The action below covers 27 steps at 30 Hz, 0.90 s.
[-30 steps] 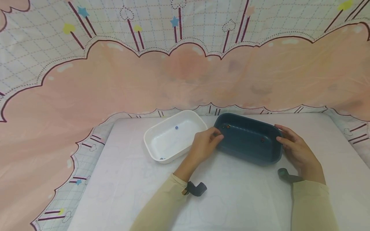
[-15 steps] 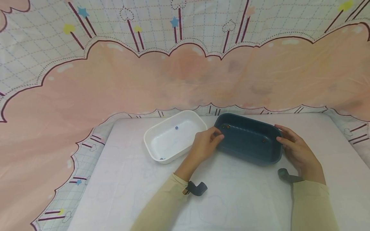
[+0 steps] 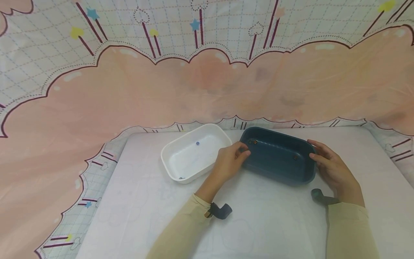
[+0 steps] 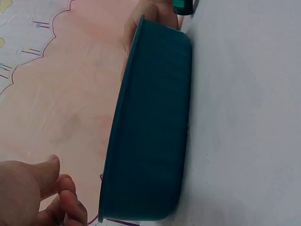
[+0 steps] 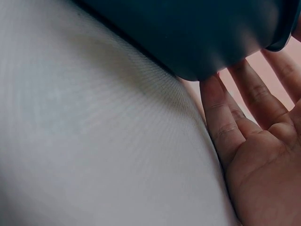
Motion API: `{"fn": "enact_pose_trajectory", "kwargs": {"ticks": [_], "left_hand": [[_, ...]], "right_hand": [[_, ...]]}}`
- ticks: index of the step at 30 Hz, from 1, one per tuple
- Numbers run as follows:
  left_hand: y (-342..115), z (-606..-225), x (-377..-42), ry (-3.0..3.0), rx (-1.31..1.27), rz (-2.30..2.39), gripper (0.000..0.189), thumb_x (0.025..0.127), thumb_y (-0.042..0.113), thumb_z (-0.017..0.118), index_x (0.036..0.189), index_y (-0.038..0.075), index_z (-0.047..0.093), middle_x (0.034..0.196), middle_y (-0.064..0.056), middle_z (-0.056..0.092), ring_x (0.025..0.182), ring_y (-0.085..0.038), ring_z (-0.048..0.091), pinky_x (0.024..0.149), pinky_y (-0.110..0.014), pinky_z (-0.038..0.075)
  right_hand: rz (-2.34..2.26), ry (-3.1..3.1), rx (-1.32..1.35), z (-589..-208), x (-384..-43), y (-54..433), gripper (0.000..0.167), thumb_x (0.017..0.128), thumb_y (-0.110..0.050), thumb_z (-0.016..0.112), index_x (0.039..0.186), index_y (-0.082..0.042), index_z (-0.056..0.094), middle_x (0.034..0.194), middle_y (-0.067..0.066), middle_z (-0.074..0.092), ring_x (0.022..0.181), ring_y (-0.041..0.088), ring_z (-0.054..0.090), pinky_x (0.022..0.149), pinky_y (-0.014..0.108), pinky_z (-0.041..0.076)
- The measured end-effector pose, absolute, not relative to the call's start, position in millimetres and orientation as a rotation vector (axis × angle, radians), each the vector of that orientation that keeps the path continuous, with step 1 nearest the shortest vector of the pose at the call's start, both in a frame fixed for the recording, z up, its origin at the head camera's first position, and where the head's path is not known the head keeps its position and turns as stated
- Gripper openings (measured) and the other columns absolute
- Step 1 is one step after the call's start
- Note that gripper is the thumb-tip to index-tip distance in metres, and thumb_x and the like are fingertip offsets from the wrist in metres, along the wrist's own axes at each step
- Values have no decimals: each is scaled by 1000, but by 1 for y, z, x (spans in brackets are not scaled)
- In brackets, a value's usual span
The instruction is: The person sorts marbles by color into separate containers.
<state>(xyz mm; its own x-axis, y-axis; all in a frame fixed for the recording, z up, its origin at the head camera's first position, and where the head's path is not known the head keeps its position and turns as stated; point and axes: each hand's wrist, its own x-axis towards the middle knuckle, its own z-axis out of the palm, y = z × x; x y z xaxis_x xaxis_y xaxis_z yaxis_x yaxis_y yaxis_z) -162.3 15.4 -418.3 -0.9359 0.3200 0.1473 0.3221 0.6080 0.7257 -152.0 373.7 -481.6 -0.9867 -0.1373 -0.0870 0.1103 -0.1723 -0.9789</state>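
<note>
A dark blue-green rectangular tub (image 3: 275, 172) stands on the white table, its right end gripped by my right hand (image 3: 337, 172). The thumb lies at the rim and the other fingers are against the outer end wall, as the right wrist view shows. Inside the tub lie small orange-brown beads (image 3: 255, 142) near the far left corner and another bead (image 3: 295, 157) toward the right. Over the tub's left end hovers my left hand (image 3: 230, 162), fingers loosely bent. In the left wrist view nothing shows between its thumb and fingers, beside the tub's rim.
Left of the tub, a white rectangular tray (image 3: 174, 162) sits at an angle, partly behind my left hand. It contains a blue bead (image 3: 197, 143) and small bluish beads (image 3: 181, 177) at its near corner. A patterned cloth (image 3: 207, 86) hangs behind the table (image 3: 265, 223).
The bead at the tub's right has shifted slightly to the right since the earliest frame. Both hands, the tub and the tray have stayed practically in place.
</note>
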Motion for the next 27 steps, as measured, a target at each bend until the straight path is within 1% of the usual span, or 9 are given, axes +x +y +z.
{"fn": "enact_pose_trajectory", "kwargs": {"ticks": [5, 10, 13, 17, 21, 27], "left_hand": [[14, -417, -162, -2828, -548, -1273, 27, 103, 33, 61, 123, 16, 67, 79, 3, 66, 66, -8, 57, 57, -19, 45], [13, -417, -161, -2843, -538, -1260, 27, 103, 33, 61, 123, 16, 67, 81, 2, 66, 68, -8, 57, 59, -19, 45], [11, -418, -160, -2841, -542, -1249, 26, 103, 33, 61, 122, 17, 67, 81, 2, 67, 69, -8, 58, 60, -19, 46], [9, -420, -159, -2841, -536, -1239, 25, 103, 33, 61, 122, 17, 68, 81, 2, 66, 69, -9, 57, 59, -20, 45], [5, -423, -157, -2844, -517, -1253, 25, 103, 34, 61, 121, 17, 68, 80, 1, 65, 66, -9, 56, 57, -20, 45], [-1, -426, -153, -2849, -491, -1315, 25, 103, 33, 61, 121, 16, 67, 75, 2, 64, 57, -7, 59, 53, -23, 47]], "right_hand": [[-2288, 1909, -45, -481, -152, 373, 57, 105, -5, 55, 158, -18, 38, 143, -18, 46, 131, -3, 39, 128, 27, -3], [-2286, 1918, -47, -482, -152, 373, 58, 104, -4, 55, 158, -17, 38, 142, -17, 47, 130, -4, 41, 128, 25, 2], [-2287, 1915, -40, -482, -153, 374, 58, 104, -5, 55, 158, -18, 38, 142, -18, 47, 130, -3, 41, 128, 26, 0], [-2284, 1913, -26, -483, -153, 375, 58, 105, -6, 55, 158, -19, 37, 142, -18, 45, 133, -1, 37, 129, 31, -6], [-2280, 1916, -43, -483, -153, 375, 58, 105, -6, 55, 159, -18, 36, 143, -18, 44, 134, 0, 35, 128, 34, -9], [-2293, 1907, -88, -483, -153, 374, 56, 105, -4, 53, 157, -17, 39, 142, -16, 47, 130, -4, 42, 128, 27, 0]]}}
